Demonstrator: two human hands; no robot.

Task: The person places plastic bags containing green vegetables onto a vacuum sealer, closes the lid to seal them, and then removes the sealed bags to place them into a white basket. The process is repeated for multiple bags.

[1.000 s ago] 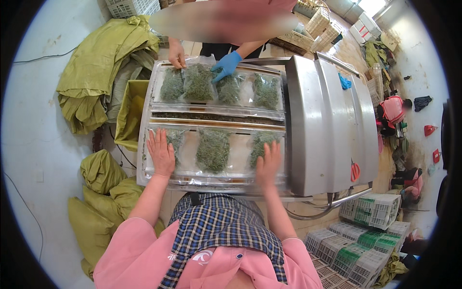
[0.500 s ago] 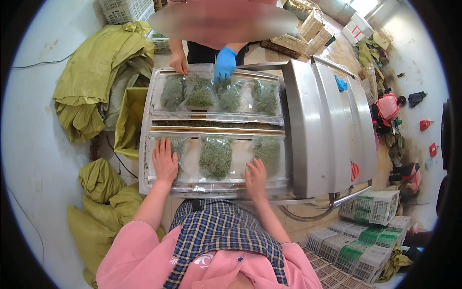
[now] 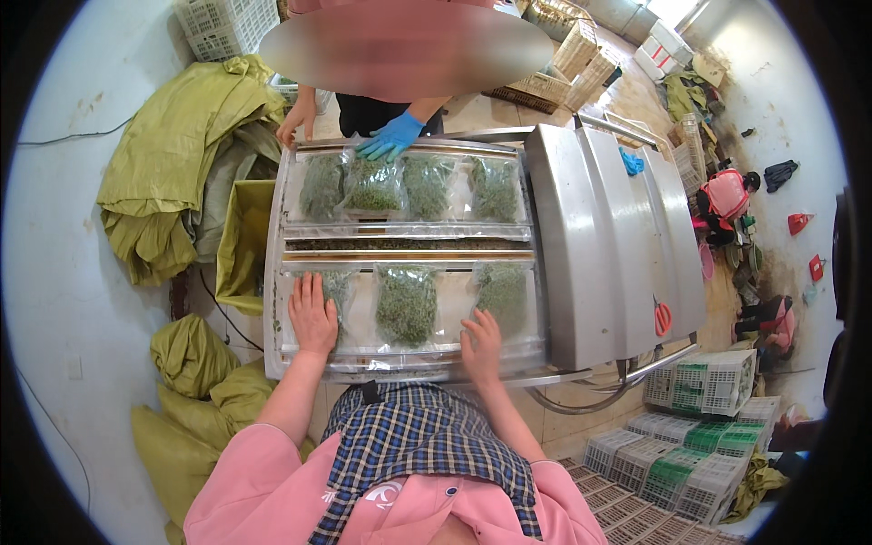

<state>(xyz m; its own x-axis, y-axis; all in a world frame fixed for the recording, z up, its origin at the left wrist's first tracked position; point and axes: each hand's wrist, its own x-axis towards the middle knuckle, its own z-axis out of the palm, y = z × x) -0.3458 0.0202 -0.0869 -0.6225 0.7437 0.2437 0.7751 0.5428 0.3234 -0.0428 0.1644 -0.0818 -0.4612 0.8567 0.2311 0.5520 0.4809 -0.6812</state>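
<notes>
A steel bag-sealing machine (image 3: 363,368) carries clear plastic bags of green herb sprigs in two rows. My left hand (image 3: 313,315) lies flat with fingers spread on the left bag (image 3: 340,286) of the near row. My right hand (image 3: 481,342) touches the lower part of the right bag (image 3: 500,295), its fingers loosely bent and apart. Between my hands lies the middle bag (image 3: 406,307), untouched. Across the machine, a co-worker's blue-gloved hand (image 3: 391,138) rests at the top of a far-row bag (image 3: 373,188). Their bare hand (image 3: 298,120) is at the machine's far left corner.
The machine's large steel lid (image 3: 599,254) stands to the right, with red-handled scissors (image 3: 662,318) and a blue glove (image 3: 631,162) on it. Green woven sacks (image 3: 182,163) lie left. Plastic crates (image 3: 699,381) are stacked at the lower right. Another person (image 3: 727,195) is farther right.
The co-worker's bare hand has left the far-row bags for the machine's left corner. Their gloved hand has shifted left and flattened. My hands stay nearly in place on the bags.
</notes>
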